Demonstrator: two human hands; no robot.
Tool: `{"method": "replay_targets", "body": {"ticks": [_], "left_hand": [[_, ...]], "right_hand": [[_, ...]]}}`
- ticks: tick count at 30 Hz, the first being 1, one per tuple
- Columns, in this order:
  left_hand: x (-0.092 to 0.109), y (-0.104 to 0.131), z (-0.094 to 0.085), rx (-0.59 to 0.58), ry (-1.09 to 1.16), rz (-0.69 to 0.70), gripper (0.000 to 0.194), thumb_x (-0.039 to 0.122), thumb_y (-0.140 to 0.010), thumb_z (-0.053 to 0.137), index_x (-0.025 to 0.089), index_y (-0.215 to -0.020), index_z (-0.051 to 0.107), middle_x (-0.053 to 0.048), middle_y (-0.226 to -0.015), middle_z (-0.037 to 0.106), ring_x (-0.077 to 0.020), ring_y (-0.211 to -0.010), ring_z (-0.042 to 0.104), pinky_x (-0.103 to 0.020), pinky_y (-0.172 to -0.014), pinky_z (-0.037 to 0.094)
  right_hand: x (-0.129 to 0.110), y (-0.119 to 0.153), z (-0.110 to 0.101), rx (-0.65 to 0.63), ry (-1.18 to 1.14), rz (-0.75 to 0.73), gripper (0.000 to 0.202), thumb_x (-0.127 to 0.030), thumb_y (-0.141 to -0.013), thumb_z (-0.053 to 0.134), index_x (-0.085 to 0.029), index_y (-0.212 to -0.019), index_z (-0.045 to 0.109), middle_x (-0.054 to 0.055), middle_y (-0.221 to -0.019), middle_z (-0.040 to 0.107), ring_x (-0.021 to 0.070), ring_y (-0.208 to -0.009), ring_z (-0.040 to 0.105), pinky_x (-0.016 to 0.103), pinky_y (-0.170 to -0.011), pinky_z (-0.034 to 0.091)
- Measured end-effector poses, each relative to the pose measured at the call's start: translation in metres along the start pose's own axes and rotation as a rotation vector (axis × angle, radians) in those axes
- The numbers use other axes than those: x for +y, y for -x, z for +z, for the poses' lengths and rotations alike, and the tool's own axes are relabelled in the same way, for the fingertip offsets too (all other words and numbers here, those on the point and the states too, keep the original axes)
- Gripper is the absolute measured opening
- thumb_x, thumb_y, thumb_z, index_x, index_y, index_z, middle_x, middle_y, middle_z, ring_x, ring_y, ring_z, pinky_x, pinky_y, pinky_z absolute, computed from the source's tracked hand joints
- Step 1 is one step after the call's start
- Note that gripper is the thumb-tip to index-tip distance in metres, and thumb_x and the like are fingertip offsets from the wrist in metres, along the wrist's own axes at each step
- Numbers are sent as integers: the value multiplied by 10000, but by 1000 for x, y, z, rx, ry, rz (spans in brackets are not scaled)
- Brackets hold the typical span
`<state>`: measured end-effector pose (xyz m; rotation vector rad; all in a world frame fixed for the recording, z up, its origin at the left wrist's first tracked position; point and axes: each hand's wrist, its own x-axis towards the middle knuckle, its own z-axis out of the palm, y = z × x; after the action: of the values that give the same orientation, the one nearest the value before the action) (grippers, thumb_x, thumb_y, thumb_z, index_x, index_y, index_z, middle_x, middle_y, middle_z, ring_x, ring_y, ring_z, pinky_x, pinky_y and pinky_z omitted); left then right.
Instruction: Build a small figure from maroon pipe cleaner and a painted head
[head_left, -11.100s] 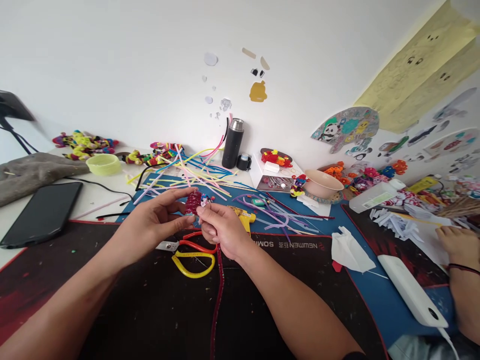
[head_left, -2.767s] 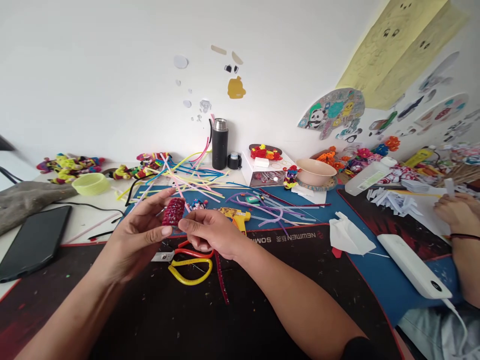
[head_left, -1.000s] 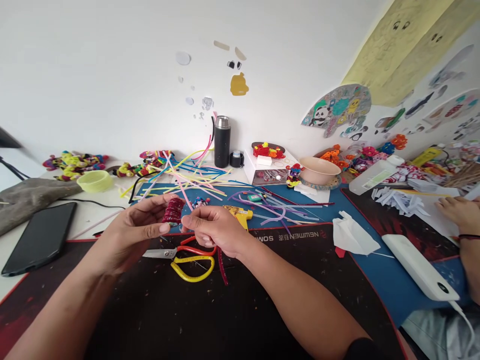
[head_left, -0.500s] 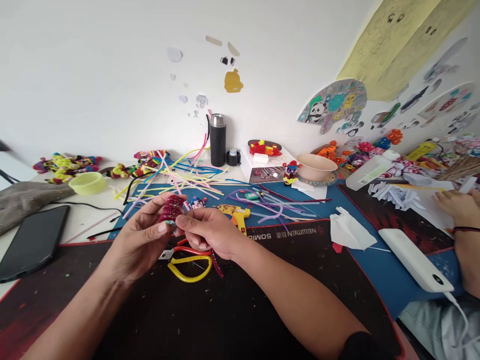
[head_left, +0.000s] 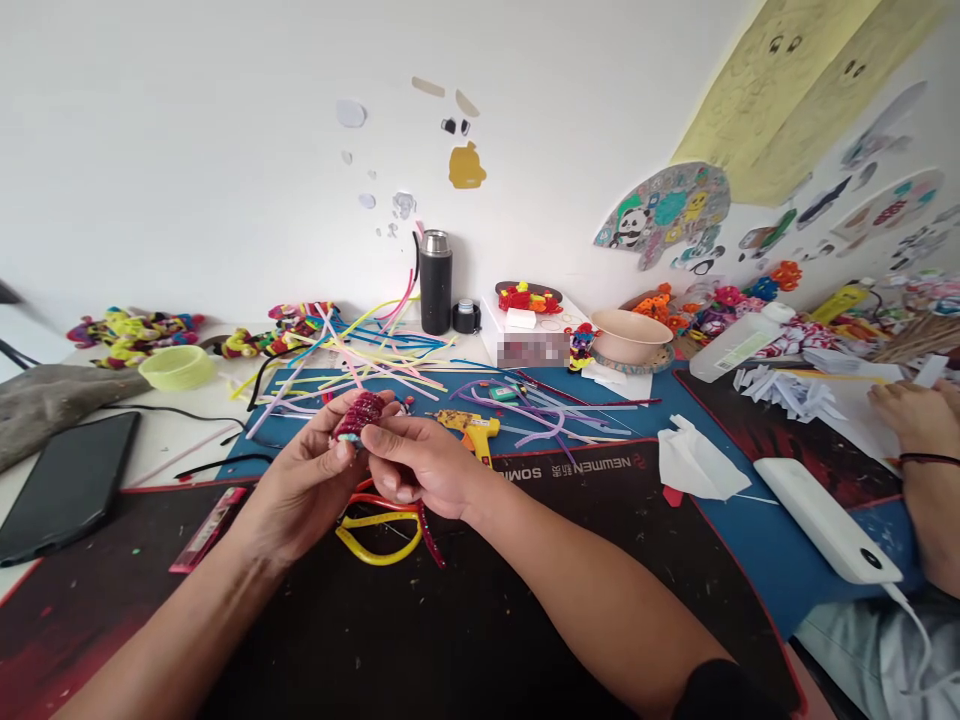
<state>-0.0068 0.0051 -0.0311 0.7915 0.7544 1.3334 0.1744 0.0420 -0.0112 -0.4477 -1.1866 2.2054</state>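
Note:
A dark red, glittery pipe cleaner coil [head_left: 358, 412] sits between my hands above the black mat, with a light blue bit at its lower edge. My left hand [head_left: 304, 475] wraps its fingers and thumb around the coil from the left. Close against its lower right side, my right hand [head_left: 424, 460] pinches the pipe cleaner, and a dark red tail [head_left: 432, 540] hangs below that hand. Under the hands lie pliers with yellow and red-orange handles [head_left: 381, 555], their jaws hidden. A yellow glue gun [head_left: 474, 430] rests just beyond my right hand.
Loose pipe cleaners [head_left: 360, 350] spread behind the hands, near a black thermos [head_left: 436, 285]. A phone [head_left: 71, 490] and a red packet [head_left: 210, 530] lie left. To the right are a tissue [head_left: 701, 462], a white power bank [head_left: 829, 520] and another person's hand [head_left: 911, 415].
My left hand and the coil have shifted slightly right, and the coil is tilted more sideways. The red packet beside my left forearm has come into view. My right hand has barely moved.

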Motion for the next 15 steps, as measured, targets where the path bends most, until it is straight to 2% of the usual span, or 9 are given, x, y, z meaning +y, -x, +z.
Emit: {"method": "replay_targets", "body": {"ticks": [3, 6, 10, 15], "left_hand": [[7, 1, -10, 48, -137, 47, 656, 353, -773, 1054, 306, -1390, 836, -120, -1624, 750, -392, -1565, 632, -428, -1202, 592], [25, 6, -17, -8, -374, 155, 731, 337, -805, 1027, 339, -1498, 795, -99, -1731, 660, -393, -1668, 505, -416, -1236, 564], [45, 13, -16, 23, -666, 135, 674, 481, -744, 1047, 406, -1389, 867, -74, -1652, 732, -452, -1534, 648, -493, -1141, 647], [50, 15, -22, 21, -912, 135, 736, 591, -758, 1008, 388, -1445, 841, -84, -1595, 771, -452, -1487, 679, -589, -1248, 540]], "right_hand": [[-2, -1, -4, 40, 24, -14, 580, -676, -786, 987, -219, -820, 632, -122, -512, 478, 72, -432, 350, 287, -464, 197], [-3, 0, -6, 89, 105, 7, 524, -632, -789, 1003, -205, -927, 734, -131, -500, 461, 82, -449, 372, 293, -504, 227], [-3, 1, -4, 110, 207, 41, 569, -668, -772, 999, -188, -1007, 805, -116, -513, 496, 90, -470, 385, 294, -522, 229], [-2, 3, -2, 123, 250, 67, 579, -697, -764, 994, -192, -955, 785, -111, -509, 500, 90, -476, 375, 284, -520, 231]]}}
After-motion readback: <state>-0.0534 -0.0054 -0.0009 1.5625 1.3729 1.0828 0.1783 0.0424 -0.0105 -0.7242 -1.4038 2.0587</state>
